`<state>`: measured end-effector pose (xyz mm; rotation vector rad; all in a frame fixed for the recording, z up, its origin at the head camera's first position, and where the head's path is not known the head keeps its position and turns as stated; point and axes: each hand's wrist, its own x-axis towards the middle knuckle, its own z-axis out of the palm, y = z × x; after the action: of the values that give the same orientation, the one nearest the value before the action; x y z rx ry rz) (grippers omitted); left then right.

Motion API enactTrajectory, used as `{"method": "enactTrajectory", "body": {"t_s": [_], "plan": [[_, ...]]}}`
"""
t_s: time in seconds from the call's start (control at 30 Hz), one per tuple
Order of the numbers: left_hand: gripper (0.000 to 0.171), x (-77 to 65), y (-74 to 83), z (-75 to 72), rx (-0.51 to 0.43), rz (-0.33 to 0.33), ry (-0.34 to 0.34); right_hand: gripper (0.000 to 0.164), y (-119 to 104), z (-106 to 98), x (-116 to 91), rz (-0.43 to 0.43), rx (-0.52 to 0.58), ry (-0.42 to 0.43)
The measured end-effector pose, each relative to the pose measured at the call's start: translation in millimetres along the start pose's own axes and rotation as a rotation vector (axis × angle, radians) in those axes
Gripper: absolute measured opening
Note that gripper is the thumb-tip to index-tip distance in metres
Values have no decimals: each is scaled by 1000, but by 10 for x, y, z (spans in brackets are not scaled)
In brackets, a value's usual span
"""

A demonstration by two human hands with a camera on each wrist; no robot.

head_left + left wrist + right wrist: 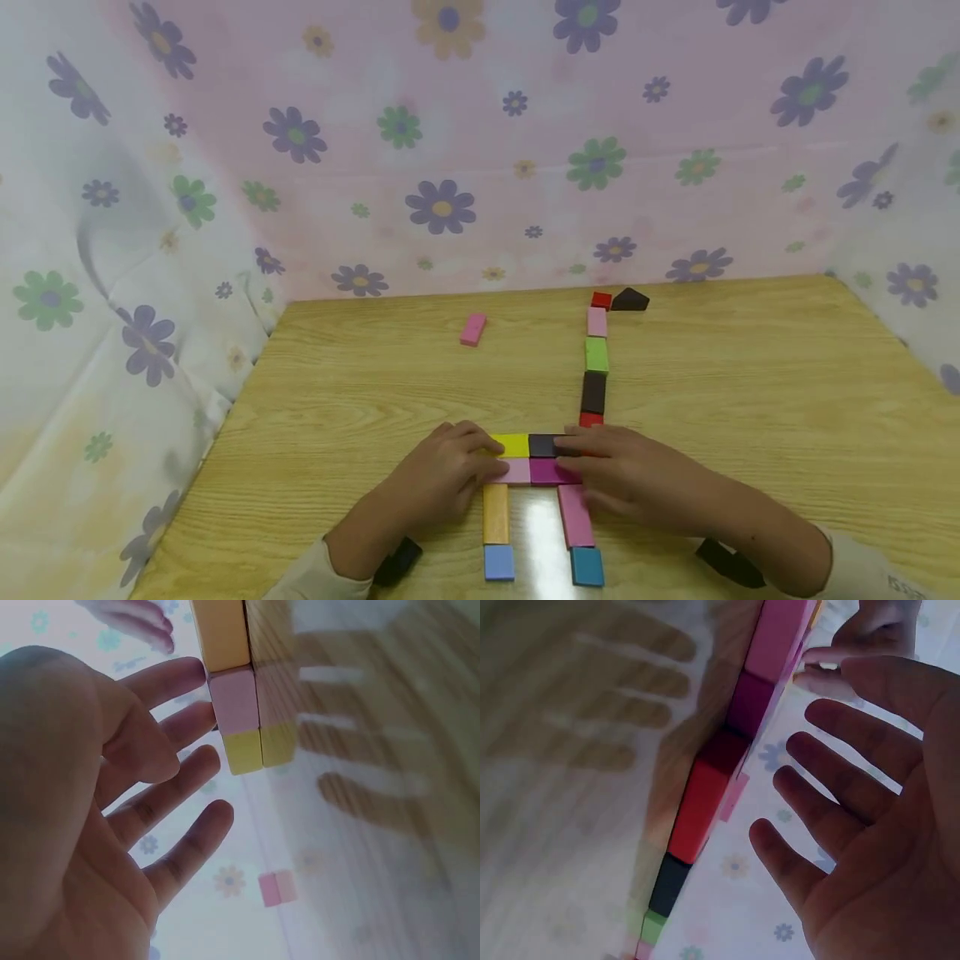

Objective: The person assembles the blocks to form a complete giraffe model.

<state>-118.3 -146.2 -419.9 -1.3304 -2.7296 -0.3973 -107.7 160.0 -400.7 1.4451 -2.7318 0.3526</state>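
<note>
Flat toy blocks lie joined in a shape on the table. My left hand (442,468) is at its left end, with fingertips at the yellow block (513,445) and light pink block (517,472). In the left wrist view the fingers (187,851) look spread and nearly straight. My right hand (637,479) reaches over the right end, fingertips over the black block (543,445) and magenta block (547,472). It partly hides a red block (706,802). Its fingers (787,859) extend, loosely spread, gripping nothing. Whether each fingertip touches is unclear.
Below stand an orange block (496,512) over a blue one (498,563), and a pink block (576,517) over a teal one (587,567). A column with a green block (597,355) runs back to a black angled block (631,300). A pink block (473,329) lies apart.
</note>
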Motion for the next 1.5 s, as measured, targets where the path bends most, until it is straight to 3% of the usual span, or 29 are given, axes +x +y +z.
{"method": "enactTrajectory", "body": {"t_s": [0.17, 0.3, 0.57, 0.67, 0.77, 0.9, 1.0, 1.2, 1.5], "plan": [[27, 42, -9, -34, -17, -34, 14, 39, -49, 52, -34, 21, 60, -52], [40, 124, -72, -92, 34, -86, 45, 40, -45, 78, -55, 15, 59, -51], [45, 420, -485, -163, 143, -249, 121, 39, -67, 108, -71, 4, 43, -38], [41, 544, -649, -182, 160, -317, 97, 40, -75, 108, -73, 33, 60, -49], [39, 672, -771, -192, 164, -390, 31, 40, -78, 111, -77, 60, 73, -57], [42, 843, -876, -185, 133, -474, -61, 42, -77, 113, -83, 90, 100, -75], [46, 952, -927, -173, 106, -515, -83, 42, -78, 114, -86, 109, 122, -92], [51, 1106, -977, -170, 73, -560, -120, 44, -85, 118, -92, 115, 139, -98], [51, 1293, -1070, -137, 135, -565, -170, 45, -72, 129, -113, 110, 113, -106]]}}
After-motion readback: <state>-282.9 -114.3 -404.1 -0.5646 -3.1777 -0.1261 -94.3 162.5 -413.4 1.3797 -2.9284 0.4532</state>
